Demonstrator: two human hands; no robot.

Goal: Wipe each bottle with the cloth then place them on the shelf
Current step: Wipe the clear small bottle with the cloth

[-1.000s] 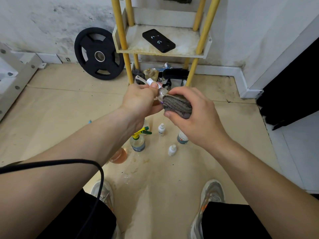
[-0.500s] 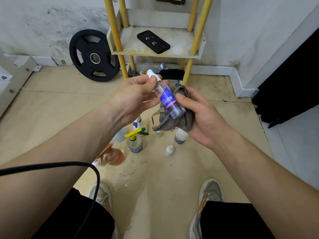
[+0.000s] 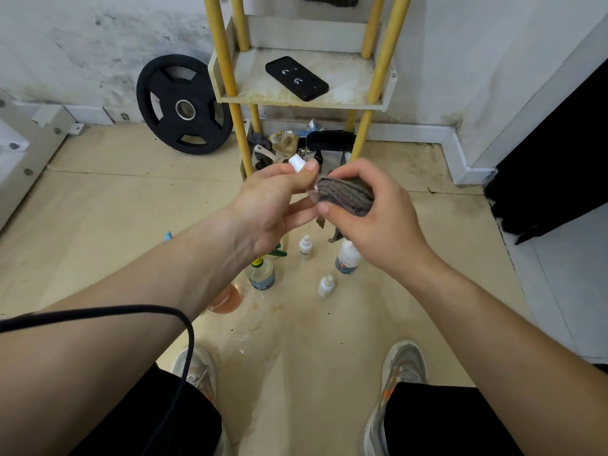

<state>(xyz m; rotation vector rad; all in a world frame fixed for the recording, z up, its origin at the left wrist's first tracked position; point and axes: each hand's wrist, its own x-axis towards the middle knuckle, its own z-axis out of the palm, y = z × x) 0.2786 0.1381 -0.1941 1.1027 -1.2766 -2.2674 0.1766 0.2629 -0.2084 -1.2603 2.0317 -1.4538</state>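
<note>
Left hand (image 3: 273,202) pinches the white-capped spray bottle (image 3: 297,163); right hand (image 3: 371,212) wraps ribbed grey cloth (image 3: 345,195) around its body.

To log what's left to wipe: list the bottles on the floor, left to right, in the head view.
Orange bottle, spray bottle with yellow-green trigger, farther small white bottle, nearer small white bottle, larger white bottle.

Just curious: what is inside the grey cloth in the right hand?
A small bottle: only its white cap and clear shoulder stick out, held by the left hand. The cloth, gripped by the right hand, hides its body.
</note>
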